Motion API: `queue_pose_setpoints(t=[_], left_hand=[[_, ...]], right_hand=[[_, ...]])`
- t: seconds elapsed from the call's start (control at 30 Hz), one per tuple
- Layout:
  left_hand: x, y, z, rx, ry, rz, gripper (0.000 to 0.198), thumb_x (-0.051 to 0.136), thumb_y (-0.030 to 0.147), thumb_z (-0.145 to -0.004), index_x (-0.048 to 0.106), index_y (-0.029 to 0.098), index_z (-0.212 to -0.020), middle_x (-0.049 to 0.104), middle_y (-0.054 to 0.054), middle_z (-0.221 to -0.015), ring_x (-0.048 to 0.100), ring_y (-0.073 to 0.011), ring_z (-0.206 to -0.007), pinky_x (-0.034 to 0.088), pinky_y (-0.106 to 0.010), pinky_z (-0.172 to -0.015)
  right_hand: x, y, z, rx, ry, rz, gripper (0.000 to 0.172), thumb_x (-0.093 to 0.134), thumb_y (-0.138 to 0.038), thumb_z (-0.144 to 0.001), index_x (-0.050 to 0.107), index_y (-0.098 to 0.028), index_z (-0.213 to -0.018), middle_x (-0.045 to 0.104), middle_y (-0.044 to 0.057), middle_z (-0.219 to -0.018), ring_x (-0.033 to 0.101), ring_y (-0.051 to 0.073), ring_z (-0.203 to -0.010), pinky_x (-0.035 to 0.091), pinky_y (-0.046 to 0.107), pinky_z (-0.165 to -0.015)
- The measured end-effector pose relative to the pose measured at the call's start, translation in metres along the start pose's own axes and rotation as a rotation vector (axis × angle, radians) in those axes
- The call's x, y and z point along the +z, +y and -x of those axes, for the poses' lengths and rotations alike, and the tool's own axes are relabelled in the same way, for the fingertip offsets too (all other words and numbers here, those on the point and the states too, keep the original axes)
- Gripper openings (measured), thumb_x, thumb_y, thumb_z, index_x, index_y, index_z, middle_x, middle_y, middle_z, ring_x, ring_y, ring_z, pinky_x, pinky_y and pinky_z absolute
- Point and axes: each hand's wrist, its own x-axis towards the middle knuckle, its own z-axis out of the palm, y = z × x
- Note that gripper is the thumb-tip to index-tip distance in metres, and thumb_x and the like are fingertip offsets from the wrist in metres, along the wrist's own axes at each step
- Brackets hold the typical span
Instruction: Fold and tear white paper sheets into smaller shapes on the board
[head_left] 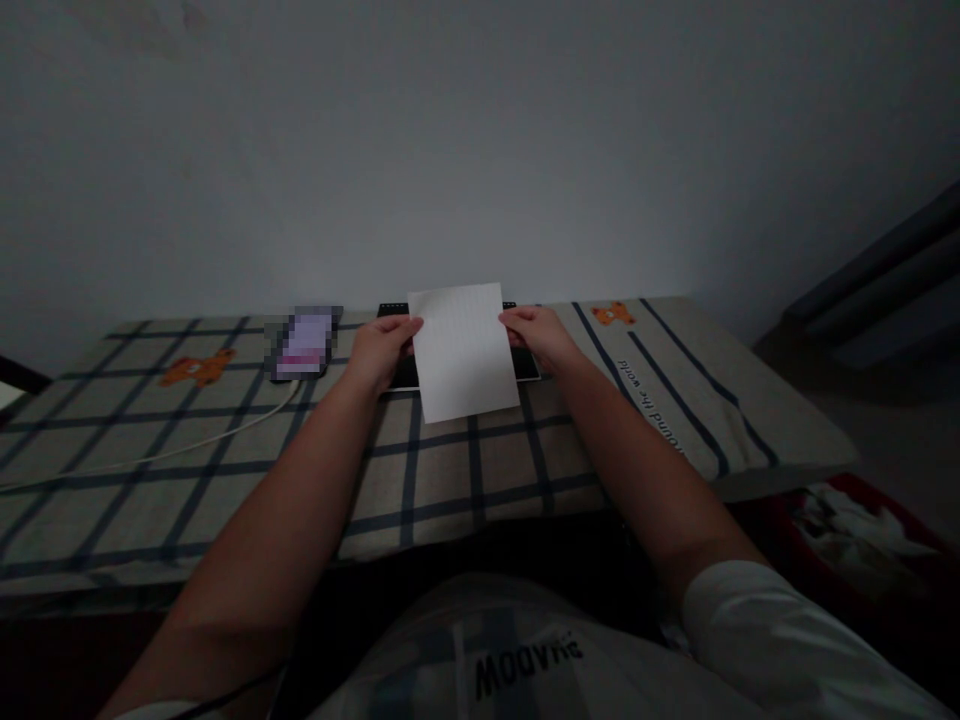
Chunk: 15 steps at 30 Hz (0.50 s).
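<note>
a: where's the sheet (pixel 465 350) right now?

b: off the table, tilted up toward us. it hangs in front of the black pad (pixel 406 376) at the far edge by the wall, with its bottom edge just over the checked cloth (pixel 465 470).

a: grip?

b: left hand (pixel 382 350) pinches the left edge, thumb (pixel 409 325) on the front face. the other fingers are behind the paper, so we can't tell how they sit. right hand (pixel 541 335) pinches the right edge the same way, knuckles curled close together. both pinches sit high on the sides, so the lower half hangs free.

a: we'd judge that fine for one light sheet. a light pinch is enough; squeeze harder and the edge creases.

b: agreed. hands level too, or the sheet skews against the pad. the free lower half may flop, so we'd move slowly.

a: hazards?

b: phone (pixel 304 345) sits just left of the left hand, and its cable (pixel 225 435) runs across the cloth near that forearm. we'd lift the elbow so it doesn't drag. the light is poor, so we'd check edges by feel.
</note>
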Motion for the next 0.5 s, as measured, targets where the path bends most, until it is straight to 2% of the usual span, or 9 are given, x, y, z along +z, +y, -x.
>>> queue_pose_setpoints(t=[0.13,0.27,0.5], left_hand=[[0.0007,-0.0005,-0.0005,-0.034,-0.023,0.043,0.011,0.081,0.020,-0.071,0.073,0.013,-0.076,0.073,-0.004,-0.078,0.065,-0.0129,-0.068,0.053,-0.024,-0.065],[0.0002,-0.0011,-0.0028,-0.045,-0.028,0.077,0.010,0.076,0.022,-0.078,0.074,0.014,-0.084,0.075,-0.005,-0.084,0.067,-0.0138,-0.073,0.054,-0.023,-0.065],[-0.0015,-0.0026,-0.0058,-0.032,-0.016,0.081,0.009,0.080,0.018,-0.072,0.073,0.015,-0.075,0.074,-0.004,-0.078,0.067,-0.0131,-0.071,0.056,-0.024,-0.069]], right_hand=[[0.0012,0.0000,-0.0006,-0.010,0.010,0.023,0.022,0.063,-0.008,-0.090,0.066,-0.017,-0.070,0.062,-0.002,-0.064,0.052,0.007,-0.057,0.050,0.022,-0.064],[0.0019,0.0012,-0.0017,-0.026,0.014,0.050,0.017,0.067,-0.008,-0.086,0.066,-0.018,-0.071,0.063,-0.002,-0.065,0.053,0.008,-0.060,0.050,0.022,-0.064],[0.0003,0.0032,-0.0023,-0.020,-0.014,0.048,0.016,0.065,-0.008,-0.086,0.068,-0.017,-0.073,0.066,0.000,-0.069,0.057,0.008,-0.062,0.053,0.024,-0.068]])
